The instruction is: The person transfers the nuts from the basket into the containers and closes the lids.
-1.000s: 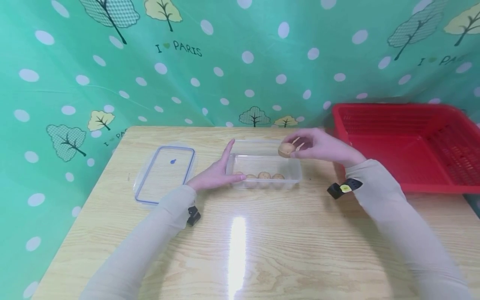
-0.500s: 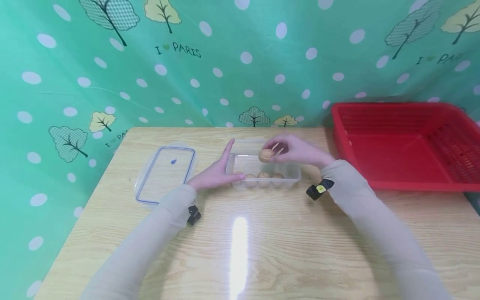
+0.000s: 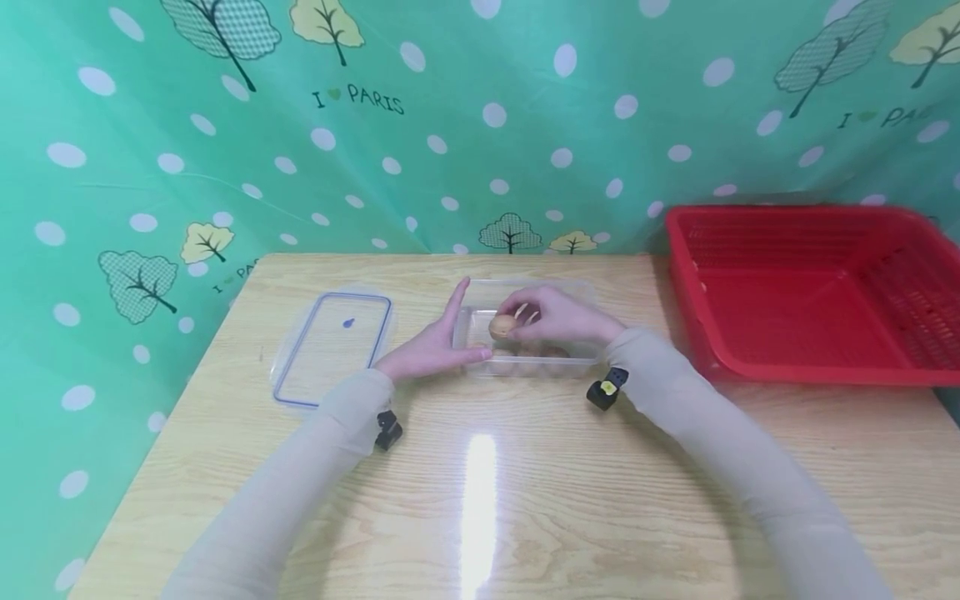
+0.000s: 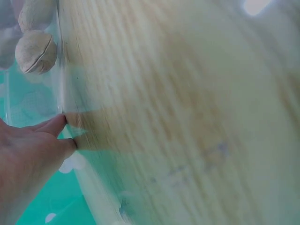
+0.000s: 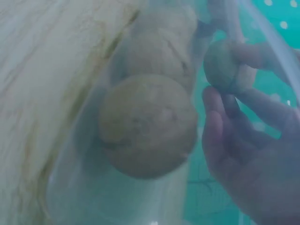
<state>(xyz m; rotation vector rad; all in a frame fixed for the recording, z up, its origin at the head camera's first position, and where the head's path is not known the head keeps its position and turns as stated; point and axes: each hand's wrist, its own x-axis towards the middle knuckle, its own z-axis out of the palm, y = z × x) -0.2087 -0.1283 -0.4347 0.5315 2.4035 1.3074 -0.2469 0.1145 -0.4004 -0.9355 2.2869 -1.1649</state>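
A clear plastic food container (image 3: pixel 573 362) stands near the back of the table, with a row of several walnuts along its front wall. My left hand (image 3: pixel 427 348) is spread at the container's left end, its thumb on the front rim and its fingers straight along the end. Above the inside of the container, my right hand (image 3: pixel 558 315) pinches a walnut (image 3: pixel 502 326) between thumb and fingertips. In the right wrist view, the walnut row (image 5: pixel 149 126) shows through the cloudy plastic, with the held walnut (image 5: pixel 222 65) beside it. The left wrist view shows another seamed walnut (image 4: pixel 36 51).
A clear lid (image 3: pixel 330 354) with a blue seal lies on the table to the left. At the right stands a large red plastic basket (image 3: pixel 825 372). A green patterned cloth (image 3: pixel 420 167) hangs behind the wooden table (image 3: pixel 570 500).
My right hand has carried the walnut leftward and lower, from the container's back right corner to over its left half. The left hand has stayed in place.
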